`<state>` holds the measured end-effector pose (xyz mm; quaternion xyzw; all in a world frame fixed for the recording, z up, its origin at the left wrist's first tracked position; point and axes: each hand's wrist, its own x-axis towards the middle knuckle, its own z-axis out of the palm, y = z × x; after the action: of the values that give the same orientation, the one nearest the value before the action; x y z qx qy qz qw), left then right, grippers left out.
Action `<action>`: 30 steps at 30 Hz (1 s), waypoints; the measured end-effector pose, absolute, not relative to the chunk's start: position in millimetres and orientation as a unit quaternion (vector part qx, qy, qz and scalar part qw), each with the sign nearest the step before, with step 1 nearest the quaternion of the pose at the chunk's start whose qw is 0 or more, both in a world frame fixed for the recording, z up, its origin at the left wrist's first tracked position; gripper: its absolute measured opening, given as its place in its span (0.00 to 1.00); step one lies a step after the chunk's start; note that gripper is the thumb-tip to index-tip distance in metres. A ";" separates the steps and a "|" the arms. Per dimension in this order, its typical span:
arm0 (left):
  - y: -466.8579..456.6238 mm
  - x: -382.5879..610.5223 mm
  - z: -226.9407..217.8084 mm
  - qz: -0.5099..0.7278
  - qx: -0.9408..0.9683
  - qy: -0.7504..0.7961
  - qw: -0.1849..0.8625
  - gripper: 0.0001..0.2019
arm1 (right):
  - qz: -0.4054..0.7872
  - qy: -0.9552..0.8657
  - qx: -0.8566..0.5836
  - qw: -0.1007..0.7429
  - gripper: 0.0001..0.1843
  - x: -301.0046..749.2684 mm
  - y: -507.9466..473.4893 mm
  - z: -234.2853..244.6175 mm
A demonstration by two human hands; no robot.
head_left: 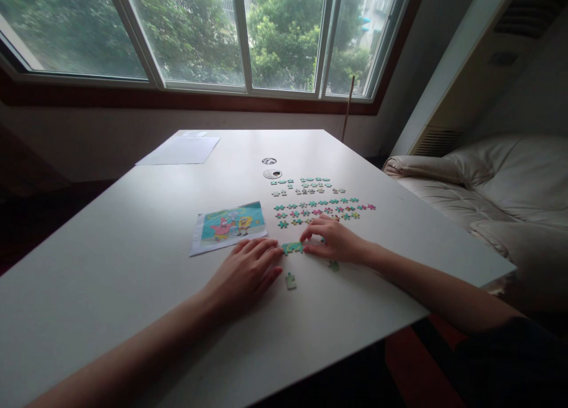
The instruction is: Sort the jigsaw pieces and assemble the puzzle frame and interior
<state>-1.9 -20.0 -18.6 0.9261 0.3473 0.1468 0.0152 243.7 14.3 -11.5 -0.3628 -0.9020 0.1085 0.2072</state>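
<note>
A short strip of joined jigsaw puzzle pieces (293, 247), green and yellow, lies on the white table between my hands. My left hand (251, 266) rests palm down with its fingers stretched out, the fingertips touching the strip's left end. At the right end, the thumb and index finger of my right hand (331, 239) close around the end piece. A loose pale-green puzzle piece (290, 280) sits nearer to me, below the strip. Another dark green piece (333, 266) lies under my right wrist. Part of one more piece shows beneath the right palm.
Several rows of loose puzzle pieces (317, 204) spread beyond my right hand. A printed cartoon picture (233, 223) lies left of them. Two round holes or discs (272, 174) mark the table farther back. White paper (180, 150) lies far left; a pale sofa (497, 189) stands right.
</note>
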 end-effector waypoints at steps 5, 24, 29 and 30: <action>-20.4 -2.0 -17.6 0.149 0.926 0.346 0.022 0.14 | 0.110 -0.901 -0.362 0.211 0.07 243.2 15.2 -12.0; -21.1 -2.2 -18.4 0.147 0.925 0.349 0.007 0.14 | 0.084 -0.906 -0.358 0.208 0.06 246.8 17.7 -12.6; -20.9 -1.3 -18.3 0.158 0.924 0.349 0.006 0.14 | 0.102 -0.905 -0.353 0.215 0.05 238.9 13.8 -11.3; -20.9 -1.1 -18.1 0.159 0.924 0.347 0.010 0.14 | 0.104 -0.905 -0.352 0.216 0.05 237.8 13.3 -11.2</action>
<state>-1.1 -20.9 -18.1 0.9244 0.3467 0.1587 0.0102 237.8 13.3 -11.2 -0.3517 -0.9048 0.1044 0.2163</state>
